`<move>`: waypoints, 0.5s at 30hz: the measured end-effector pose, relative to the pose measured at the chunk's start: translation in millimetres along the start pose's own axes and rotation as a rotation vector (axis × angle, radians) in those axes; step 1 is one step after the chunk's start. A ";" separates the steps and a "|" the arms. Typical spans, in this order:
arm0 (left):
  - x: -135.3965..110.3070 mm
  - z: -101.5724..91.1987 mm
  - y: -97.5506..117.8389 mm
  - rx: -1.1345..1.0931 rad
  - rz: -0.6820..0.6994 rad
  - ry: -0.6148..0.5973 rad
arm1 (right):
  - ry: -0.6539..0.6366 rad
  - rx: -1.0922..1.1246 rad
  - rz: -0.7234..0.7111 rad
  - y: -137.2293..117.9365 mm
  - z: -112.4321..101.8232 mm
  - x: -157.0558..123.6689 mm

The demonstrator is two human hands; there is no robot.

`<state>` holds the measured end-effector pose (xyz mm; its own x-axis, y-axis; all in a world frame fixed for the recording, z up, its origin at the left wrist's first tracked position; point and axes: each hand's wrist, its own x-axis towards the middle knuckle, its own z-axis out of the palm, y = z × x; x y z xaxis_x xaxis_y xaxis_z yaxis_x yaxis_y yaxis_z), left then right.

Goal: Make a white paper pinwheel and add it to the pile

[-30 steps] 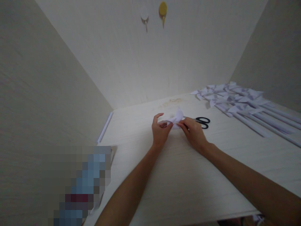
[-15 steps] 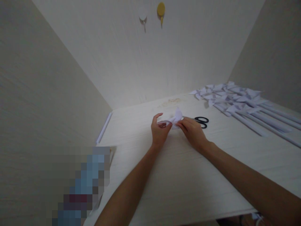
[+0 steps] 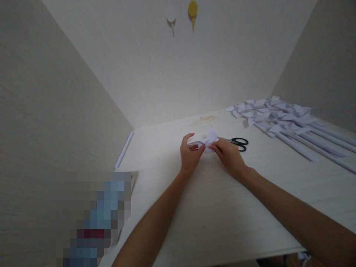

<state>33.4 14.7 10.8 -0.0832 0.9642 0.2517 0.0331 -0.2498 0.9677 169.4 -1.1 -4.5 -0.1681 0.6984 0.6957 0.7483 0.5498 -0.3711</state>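
Observation:
A white paper pinwheel [image 3: 211, 135] with curled blades is held between my two hands above the table. My left hand [image 3: 191, 154] pinches its near side with the thumb, the index finger arched up and away. The fingertips of my right hand [image 3: 226, 151] press together at the pinwheel's middle, close to the left thumb. Whatever small part the right fingers grip there is too small to make out. Just behind the right hand lies a pair of scissors [image 3: 239, 141] with black handles, its blades partly hidden.
Several white paper pinwheels on rolled paper sticks [image 3: 289, 122] lie heaped at the right. A single white paper roll [image 3: 124, 150] rests along the table's left edge. A blurred-out object [image 3: 102, 207] is at the lower left. Two hooks, one yellow [image 3: 193, 9], hang on the wall.
The view has shifted slightly, so everything sits a little to the right. Both hands keep the same hold on the paper pinwheel.

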 end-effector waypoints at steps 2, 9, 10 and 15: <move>0.2 0.2 -0.4 -0.005 -0.002 -0.007 | -0.005 0.011 -0.006 -0.4 0.0 0.0; -0.9 1.1 2.6 -0.014 0.003 -0.015 | 0.037 0.026 -0.028 -1.5 0.4 -0.2; -1.0 1.1 2.6 -0.011 0.005 -0.016 | 0.033 0.028 -0.023 -1.1 0.3 -0.2; -0.9 0.5 0.5 0.010 0.011 -0.016 | -0.022 0.007 0.001 -0.1 -0.6 0.1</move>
<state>34.0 13.8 11.1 -0.0672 0.9626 0.2624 0.0437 -0.2599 0.9646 169.6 -1.4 -4.0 -0.1815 0.7086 0.6819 0.7441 0.5523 -0.3758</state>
